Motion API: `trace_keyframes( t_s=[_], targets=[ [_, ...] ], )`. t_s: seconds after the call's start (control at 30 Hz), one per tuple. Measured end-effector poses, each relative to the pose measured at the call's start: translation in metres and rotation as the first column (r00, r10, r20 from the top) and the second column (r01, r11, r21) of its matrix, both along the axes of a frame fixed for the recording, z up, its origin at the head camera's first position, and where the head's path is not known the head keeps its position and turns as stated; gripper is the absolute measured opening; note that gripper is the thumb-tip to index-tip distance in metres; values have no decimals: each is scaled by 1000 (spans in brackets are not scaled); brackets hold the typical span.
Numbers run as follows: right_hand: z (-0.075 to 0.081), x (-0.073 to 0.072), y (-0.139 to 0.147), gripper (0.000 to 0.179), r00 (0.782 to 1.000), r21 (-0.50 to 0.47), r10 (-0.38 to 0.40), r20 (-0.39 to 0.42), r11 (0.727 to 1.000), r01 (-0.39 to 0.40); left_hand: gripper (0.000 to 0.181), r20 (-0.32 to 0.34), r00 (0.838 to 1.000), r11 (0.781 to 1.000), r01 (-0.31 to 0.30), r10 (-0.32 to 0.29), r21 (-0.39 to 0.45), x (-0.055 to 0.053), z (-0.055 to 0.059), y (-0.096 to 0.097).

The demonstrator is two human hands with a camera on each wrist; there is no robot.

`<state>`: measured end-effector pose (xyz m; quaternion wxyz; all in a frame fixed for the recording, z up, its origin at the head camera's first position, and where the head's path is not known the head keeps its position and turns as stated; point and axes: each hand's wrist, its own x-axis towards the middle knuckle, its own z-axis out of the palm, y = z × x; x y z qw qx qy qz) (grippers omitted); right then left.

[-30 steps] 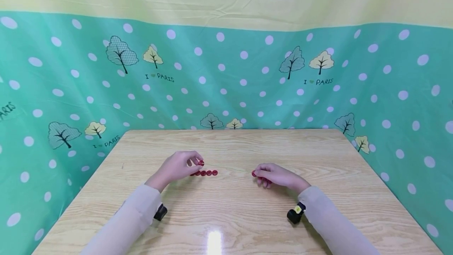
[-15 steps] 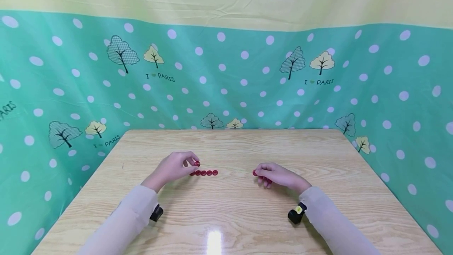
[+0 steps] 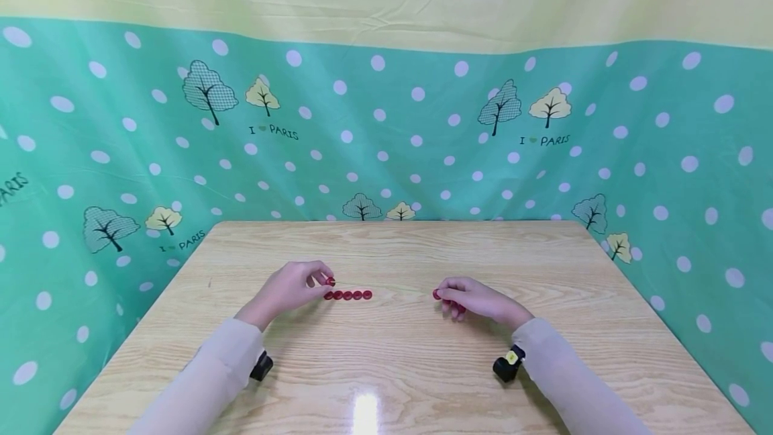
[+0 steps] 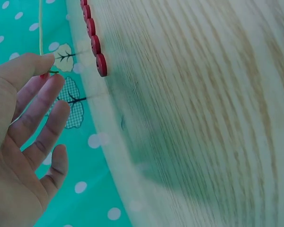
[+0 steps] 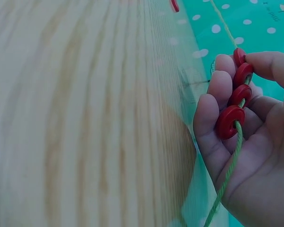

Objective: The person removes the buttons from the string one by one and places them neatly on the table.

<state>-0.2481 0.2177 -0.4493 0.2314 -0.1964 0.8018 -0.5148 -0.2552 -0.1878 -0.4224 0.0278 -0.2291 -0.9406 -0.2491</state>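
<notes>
Green cord (image 5: pixel 228 176) is spanning a widening gap as my left hand (image 3: pixel 292 285), pinching a red button (image 3: pixel 329 281), is easing away from my right hand (image 3: pixel 472 297), gripping four threaded buttons (image 5: pixel 227 118), seemingly taking up slack, with five more buttons (image 3: pixel 347 295) lying beside my left hand.

Head view bright, evenly lit, fairly crisp; white glare (image 3: pixel 365 413) on table (image 3: pixel 429 368) at near edge, soft shadows beneath sleeves (image 3: pixel 208 371). Buttons (image 3: pixel 347 295) small there, fine detail lost. Left wrist view dimmer, hazy; green sheen across wood, table edge bowed. Right wrist view also muted, wood grain smeary; bright spot at left edge, dark patch beside right hand (image 5: pixel 260 156), shadow or reflection unclear.
</notes>
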Motion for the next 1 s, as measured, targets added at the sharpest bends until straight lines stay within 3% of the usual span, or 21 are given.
trace_keyframes(
  t_s=[1.0],
  targets=[
    [2, 3, 0, 34, 1000, 8, -4, -22, 1000, 4, 16, 27, 999, 999, -44, 45, -6, 4, -2, -8]
  ],
)
